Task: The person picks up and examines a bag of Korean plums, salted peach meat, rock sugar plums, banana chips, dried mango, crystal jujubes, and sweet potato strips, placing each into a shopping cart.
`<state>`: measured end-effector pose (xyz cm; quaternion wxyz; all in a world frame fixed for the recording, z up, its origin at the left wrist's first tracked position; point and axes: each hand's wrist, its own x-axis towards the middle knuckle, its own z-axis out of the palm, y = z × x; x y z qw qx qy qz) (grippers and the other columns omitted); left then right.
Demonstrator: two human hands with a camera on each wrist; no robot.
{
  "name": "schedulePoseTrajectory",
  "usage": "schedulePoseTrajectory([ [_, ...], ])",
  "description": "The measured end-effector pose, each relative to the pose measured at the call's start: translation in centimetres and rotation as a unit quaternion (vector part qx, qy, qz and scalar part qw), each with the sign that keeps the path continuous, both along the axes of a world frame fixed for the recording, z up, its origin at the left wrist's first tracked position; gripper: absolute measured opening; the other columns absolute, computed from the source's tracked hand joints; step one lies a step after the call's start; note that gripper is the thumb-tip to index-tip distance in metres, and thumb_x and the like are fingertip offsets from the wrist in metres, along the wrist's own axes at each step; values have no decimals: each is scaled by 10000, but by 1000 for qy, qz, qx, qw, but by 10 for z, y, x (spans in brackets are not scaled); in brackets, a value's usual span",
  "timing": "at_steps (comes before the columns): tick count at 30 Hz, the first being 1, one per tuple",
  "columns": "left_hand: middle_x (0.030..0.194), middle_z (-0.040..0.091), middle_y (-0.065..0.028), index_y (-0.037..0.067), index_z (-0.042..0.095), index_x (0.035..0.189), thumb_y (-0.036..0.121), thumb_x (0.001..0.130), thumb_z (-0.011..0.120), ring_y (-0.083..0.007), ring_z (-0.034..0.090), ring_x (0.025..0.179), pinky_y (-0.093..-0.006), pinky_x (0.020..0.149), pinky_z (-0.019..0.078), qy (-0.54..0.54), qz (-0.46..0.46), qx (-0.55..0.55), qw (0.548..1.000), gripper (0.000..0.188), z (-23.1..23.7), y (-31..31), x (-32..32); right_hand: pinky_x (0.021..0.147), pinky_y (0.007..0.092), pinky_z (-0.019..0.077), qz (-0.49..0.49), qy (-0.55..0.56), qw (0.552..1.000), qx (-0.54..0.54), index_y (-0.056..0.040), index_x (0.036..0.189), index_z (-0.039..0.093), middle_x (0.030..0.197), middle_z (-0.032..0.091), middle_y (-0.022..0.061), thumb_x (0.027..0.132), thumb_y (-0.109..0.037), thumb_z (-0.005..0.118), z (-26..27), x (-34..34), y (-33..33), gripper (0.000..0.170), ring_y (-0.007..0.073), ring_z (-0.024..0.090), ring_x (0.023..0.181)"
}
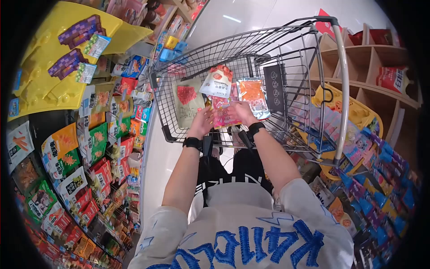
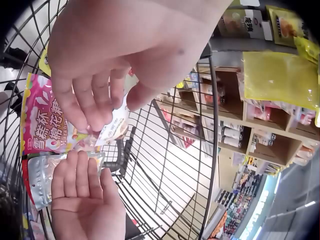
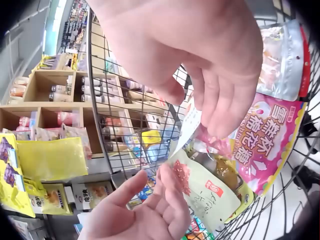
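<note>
My left hand hovers over the front side of the shopping cart, fingers loosely extended and holding nothing. Opposite it, my right hand reaches inward with relaxed fingers close over a pink marshmallow bag. Both palms face each other, apart, in the left wrist view. A white and red snack pouch lies just beyond the fingertips, overlapping the pink bag. To the right is a silver pouch with an orange front. On the left side stands a pale green pouch with a red picture.
Hanging snack bags line the shelf at left, below a yellow display panel. Wooden bins stand at right, beyond the cart's handle. A dark label board hangs on the cart's wire side.
</note>
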<state>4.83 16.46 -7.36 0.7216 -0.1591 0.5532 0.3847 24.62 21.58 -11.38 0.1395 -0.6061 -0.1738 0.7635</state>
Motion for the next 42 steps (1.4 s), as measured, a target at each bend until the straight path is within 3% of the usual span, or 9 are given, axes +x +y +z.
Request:
schedulePoseTrajectory([
  [7,1101,582,-52,80,559,1147,330,935,618,-181,572,966,-339,830,500,32,-30,6,999,333,-78,27,10,661,324,543,34,-64,997,-12,-23,1085,634,909,668,82,889,-430,654,-53,-20,20,452,160,634,736],
  [9,1134,578,-61,78,522,1235,375,932,618,-190,571,971,-336,856,498,55,-48,-7,997,435,-85,38,12,636,304,530,54,-83,995,-9,-22,1034,650,904,678,78,908,-356,647,-72,-23,24,357,156,642,745],
  [11,1048,564,-57,58,543,1129,322,942,582,-194,576,952,-342,790,501,78,-37,-26,996,326,-90,48,13,611,295,511,-2,-20,1000,20,-20,1038,646,932,686,78,926,-269,630,-84,-22,22,274,155,652,766],
  [16,1111,560,-90,48,490,1215,241,941,552,-223,579,1043,-371,842,504,94,-41,24,994,341,-90,48,3,701,268,498,2,-1,998,60,-17,1055,644,953,692,65,928,-209,618,-46,-21,25,232,130,651,831],
  [24,1097,600,-54,24,585,1165,165,936,563,-145,583,1012,-344,844,539,221,-123,213,944,269,63,30,6,769,278,541,-62,117,990,51,-17,1123,614,989,687,95,956,-285,612,77,12,-25,316,148,671,848],
  [30,1110,642,-46,14,565,1230,110,926,518,-139,620,996,-322,882,505,208,-191,311,908,322,155,-9,-26,749,246,513,-120,50,980,150,-30,1129,612,998,672,50,949,-339,627,158,46,-75,358,126,651,843],
  [37,1286,580,-157,-89,478,1312,62,841,484,-246,578,1174,-379,1030,444,-21,-251,389,886,494,243,-54,-41,871,287,475,-195,-14,937,289,-52,1309,525,1170,619,40,954,-324,623,237,57,-169,458,143,601,1050],
  [39,1279,585,-179,-104,480,1300,85,825,487,-258,576,1179,-379,1036,437,-51,-269,420,865,511,264,-72,-43,986,337,445,-238,102,932,255,-57,1444,380,1348,521,59,971,-308,589,258,50,-207,575,171,528,1213],
  [42,1215,621,-167,-89,477,1301,93,834,484,-233,629,1089,-363,966,483,-198,-331,361,849,501,302,-95,-48,1031,370,426,-286,209,897,264,-47,1449,365,1379,513,69,963,-276,598,308,28,-267,586,187,513,1253],
])
